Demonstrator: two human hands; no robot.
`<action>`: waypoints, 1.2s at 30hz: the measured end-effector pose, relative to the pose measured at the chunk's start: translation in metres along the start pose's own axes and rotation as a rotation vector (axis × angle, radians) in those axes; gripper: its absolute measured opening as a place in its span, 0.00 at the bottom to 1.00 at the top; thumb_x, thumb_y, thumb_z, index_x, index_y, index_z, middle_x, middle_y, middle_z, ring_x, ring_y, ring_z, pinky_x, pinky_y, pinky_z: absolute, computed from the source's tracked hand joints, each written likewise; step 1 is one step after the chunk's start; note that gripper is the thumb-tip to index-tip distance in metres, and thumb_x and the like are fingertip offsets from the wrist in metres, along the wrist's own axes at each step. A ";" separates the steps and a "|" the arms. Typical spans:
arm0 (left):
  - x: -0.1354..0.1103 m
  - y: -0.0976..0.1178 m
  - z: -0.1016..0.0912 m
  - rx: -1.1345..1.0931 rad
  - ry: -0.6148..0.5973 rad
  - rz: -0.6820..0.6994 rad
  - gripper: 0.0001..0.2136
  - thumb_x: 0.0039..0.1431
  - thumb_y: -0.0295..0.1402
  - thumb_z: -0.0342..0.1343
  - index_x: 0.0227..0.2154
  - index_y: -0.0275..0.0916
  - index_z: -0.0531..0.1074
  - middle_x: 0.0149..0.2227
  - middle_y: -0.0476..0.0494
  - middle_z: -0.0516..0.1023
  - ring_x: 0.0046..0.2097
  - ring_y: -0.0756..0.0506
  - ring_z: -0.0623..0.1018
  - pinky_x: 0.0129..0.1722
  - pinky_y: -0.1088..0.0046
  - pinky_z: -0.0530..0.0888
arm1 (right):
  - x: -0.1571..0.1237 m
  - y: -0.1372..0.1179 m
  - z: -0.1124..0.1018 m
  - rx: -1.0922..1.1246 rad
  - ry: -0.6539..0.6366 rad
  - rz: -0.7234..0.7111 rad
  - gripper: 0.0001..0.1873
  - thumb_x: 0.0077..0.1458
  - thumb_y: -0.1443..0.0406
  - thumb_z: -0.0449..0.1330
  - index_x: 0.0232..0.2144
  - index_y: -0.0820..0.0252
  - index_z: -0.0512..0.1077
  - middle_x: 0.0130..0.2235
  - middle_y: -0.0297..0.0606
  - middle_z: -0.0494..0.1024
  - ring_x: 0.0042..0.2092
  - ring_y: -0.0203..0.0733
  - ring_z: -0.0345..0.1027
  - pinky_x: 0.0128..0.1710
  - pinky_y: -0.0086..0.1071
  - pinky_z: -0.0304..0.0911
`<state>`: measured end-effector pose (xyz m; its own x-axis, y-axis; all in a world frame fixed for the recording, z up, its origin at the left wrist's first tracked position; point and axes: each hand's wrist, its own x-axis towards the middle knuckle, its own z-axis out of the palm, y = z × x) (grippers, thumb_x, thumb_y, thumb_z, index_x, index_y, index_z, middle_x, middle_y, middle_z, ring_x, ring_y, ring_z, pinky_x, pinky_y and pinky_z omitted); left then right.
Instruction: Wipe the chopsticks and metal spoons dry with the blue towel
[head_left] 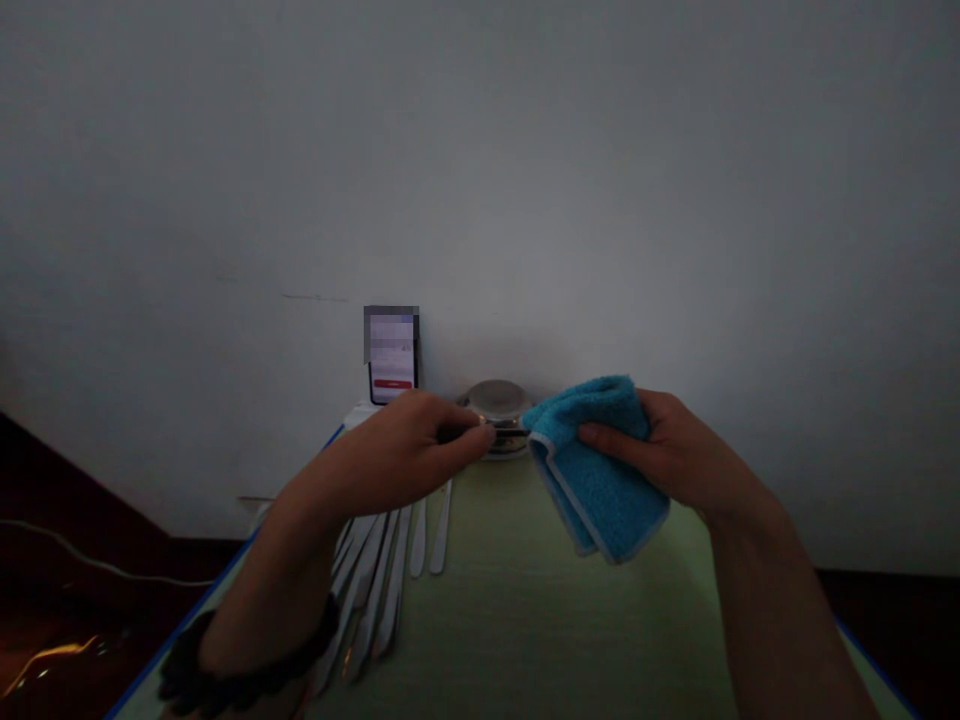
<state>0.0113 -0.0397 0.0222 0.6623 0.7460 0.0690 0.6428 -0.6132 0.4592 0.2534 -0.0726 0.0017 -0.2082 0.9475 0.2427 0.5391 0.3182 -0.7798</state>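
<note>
My left hand (420,445) is closed, with thumb and fingers pinching one end of a slim table knife (513,433) seen nearly edge-on. The knife's other end runs into a folded blue cloth (600,480) with a pale edge, which hides it. Gripping that cloth from the right is my right hand (667,445), its thumb on top and its other fingers mostly covered. Several metal table knives (386,590) lie in a loose row beneath and beside my left forearm, handles toward me. Two more pieces (441,535) lie a little apart to their right.
A round shiny metal container (499,400) stands by the wall behind my hands. At its left a phone (393,355) with a lit screen leans upright. The pale green table (555,640) meets the grey wall (525,200). A white cable (97,565) hangs off to the left.
</note>
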 end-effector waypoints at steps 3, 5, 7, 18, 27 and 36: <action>0.000 0.001 0.000 0.011 -0.002 -0.017 0.20 0.59 0.44 0.40 0.21 0.35 0.66 0.17 0.54 0.57 0.20 0.54 0.59 0.20 0.77 0.53 | 0.000 -0.001 0.000 -0.013 0.014 -0.010 0.14 0.49 0.54 0.57 0.34 0.56 0.72 0.31 0.32 0.77 0.31 0.37 0.70 0.29 0.28 0.65; 0.000 0.001 0.001 0.009 -0.007 -0.019 0.20 0.59 0.44 0.40 0.21 0.35 0.66 0.18 0.54 0.57 0.20 0.54 0.59 0.20 0.77 0.52 | 0.000 -0.002 0.000 -0.020 0.015 -0.013 0.14 0.49 0.54 0.57 0.34 0.56 0.72 0.31 0.33 0.77 0.31 0.37 0.70 0.29 0.28 0.65; 0.000 0.001 0.001 0.005 -0.014 -0.006 0.19 0.59 0.42 0.41 0.21 0.35 0.66 0.18 0.54 0.57 0.20 0.54 0.59 0.20 0.77 0.53 | -0.001 -0.003 -0.001 -0.022 0.005 -0.013 0.14 0.49 0.54 0.57 0.34 0.56 0.72 0.32 0.33 0.77 0.32 0.37 0.70 0.29 0.29 0.65; 0.001 0.000 0.001 0.019 -0.016 0.023 0.16 0.59 0.38 0.41 0.22 0.35 0.66 0.18 0.55 0.57 0.20 0.55 0.60 0.20 0.78 0.54 | -0.001 -0.002 -0.001 0.008 0.006 0.022 0.14 0.48 0.54 0.58 0.34 0.55 0.72 0.31 0.32 0.77 0.31 0.36 0.70 0.28 0.28 0.65; 0.002 0.003 0.000 0.016 -0.039 0.006 0.19 0.60 0.42 0.40 0.23 0.35 0.67 0.17 0.55 0.56 0.20 0.55 0.58 0.19 0.78 0.52 | 0.000 -0.002 -0.001 0.013 0.015 0.028 0.15 0.48 0.53 0.58 0.34 0.57 0.72 0.32 0.34 0.77 0.31 0.38 0.70 0.29 0.29 0.65; 0.001 0.003 0.001 0.038 -0.020 0.008 0.20 0.59 0.44 0.40 0.23 0.35 0.68 0.17 0.54 0.56 0.20 0.54 0.59 0.19 0.78 0.52 | 0.001 -0.002 -0.001 0.002 0.007 0.016 0.15 0.48 0.54 0.58 0.34 0.57 0.71 0.31 0.34 0.77 0.31 0.38 0.70 0.28 0.29 0.65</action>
<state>0.0138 -0.0409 0.0227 0.6747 0.7361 0.0550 0.6513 -0.6287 0.4249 0.2526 -0.0720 0.0039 -0.1937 0.9527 0.2342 0.5409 0.3028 -0.7847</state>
